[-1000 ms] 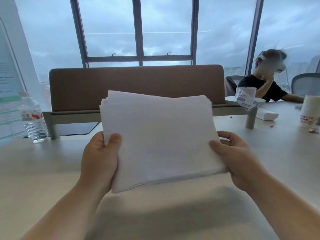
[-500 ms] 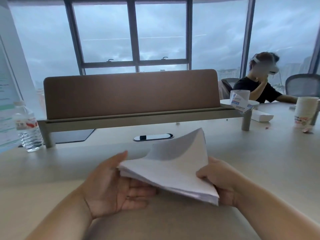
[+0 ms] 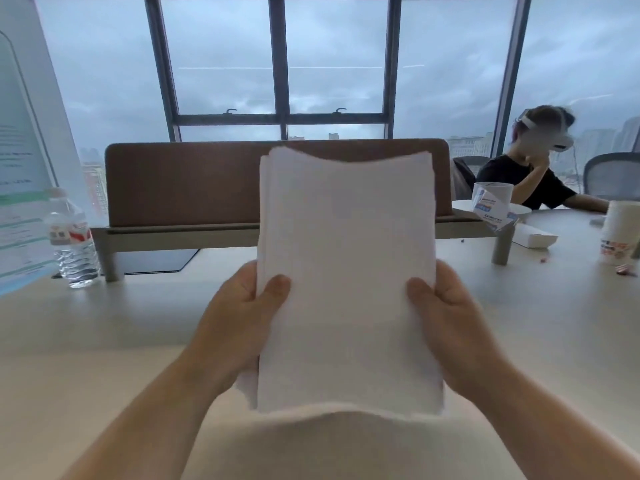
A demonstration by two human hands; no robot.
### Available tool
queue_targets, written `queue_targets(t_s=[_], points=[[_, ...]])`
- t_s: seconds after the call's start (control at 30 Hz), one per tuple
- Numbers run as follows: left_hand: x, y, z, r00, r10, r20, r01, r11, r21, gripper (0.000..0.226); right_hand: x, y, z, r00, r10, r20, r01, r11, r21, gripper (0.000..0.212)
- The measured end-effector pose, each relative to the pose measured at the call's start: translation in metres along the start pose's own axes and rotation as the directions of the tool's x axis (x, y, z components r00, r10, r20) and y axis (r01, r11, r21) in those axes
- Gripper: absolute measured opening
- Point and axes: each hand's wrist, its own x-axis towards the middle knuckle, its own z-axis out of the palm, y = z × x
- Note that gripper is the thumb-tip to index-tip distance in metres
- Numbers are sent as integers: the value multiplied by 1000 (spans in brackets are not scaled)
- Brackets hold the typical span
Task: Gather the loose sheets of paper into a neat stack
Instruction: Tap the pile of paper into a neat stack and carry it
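Observation:
A stack of white paper sheets [image 3: 346,271] stands upright in front of me, long side vertical, its lower edge just above the beige table [image 3: 104,341]. My left hand [image 3: 239,317] grips the stack's left edge, thumb on the front face. My right hand [image 3: 446,320] grips the right edge the same way. The sheets' edges are slightly offset along the left side and at the lower left corner. The fingers behind the paper are hidden.
A brown divider panel [image 3: 180,181] crosses the table behind the paper. A water bottle [image 3: 71,240] stands at the left, beside a standing banner [image 3: 20,168]. At the right are a paper cup [image 3: 620,233], a white box [image 3: 533,237] and a seated person [image 3: 533,174].
The stack lay low and flat, bent between my hands, half a second ago. Now it is raised upright and turned to portrait, with both hands on its side edges.

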Motion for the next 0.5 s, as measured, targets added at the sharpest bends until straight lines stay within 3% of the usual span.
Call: queue_targets(t_s=[0.13, 0.23, 0.37, 0.5], points=[[10, 16, -1, 990, 124, -67, -122, 992, 31, 16, 10, -23, 0, 980, -183, -79, 181, 983, -36, 14], [8, 3, 1, 983, 113, -145, -114, 993, -1, 17, 3, -17, 0, 972, -213, -99, 211, 977, -33, 10], [-5, -22, 10, 987, 67, -144, -70, 998, -11, 19, -9, -1, 5, 956, -263, -127, 256, 964, -64, 9], [-2, -11, 20, 977, 133, -168, -132, 991, 19, 17, -3, -17, 12, 919, -359, -166, 345, 933, -104, 12]])
